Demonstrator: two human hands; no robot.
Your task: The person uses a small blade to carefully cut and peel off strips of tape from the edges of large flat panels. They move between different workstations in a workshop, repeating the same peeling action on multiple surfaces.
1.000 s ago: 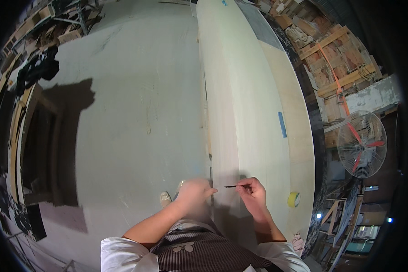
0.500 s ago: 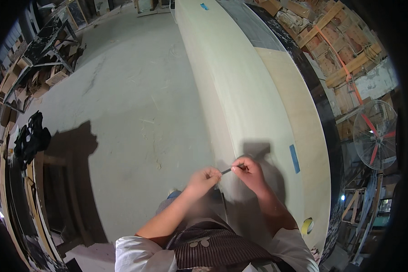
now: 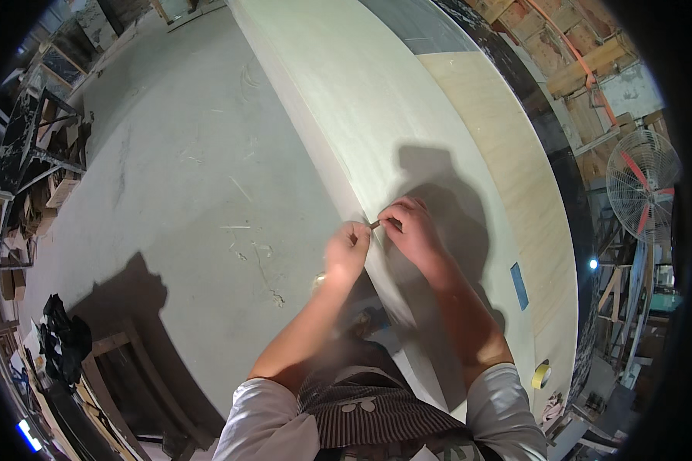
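Observation:
Between the fingers of both my hands is a short, thin dark strip (image 3: 374,225); its exact kind cannot be made out. My left hand (image 3: 349,250) pinches its left end, and my right hand (image 3: 413,227) grips the other end with curled fingers. Both hands are close together at the left edge of a long cream-white panel (image 3: 346,84), the right one over its surface. Whether the strip touches that edge, I cannot tell. Shadows of my arms fall across the panel.
Along the panel's right side runs a light plywood strip (image 3: 507,138). A blue tape piece (image 3: 519,286) and a yellow tape roll (image 3: 541,376) lie to my right. Beyond stands a caged fan (image 3: 643,186). A black bag (image 3: 61,338) and wooden frames are at left.
Both hands have moved forward along the panel, away from my body, still holding the dark strip. My arms are stretched out further, and the view has shifted.

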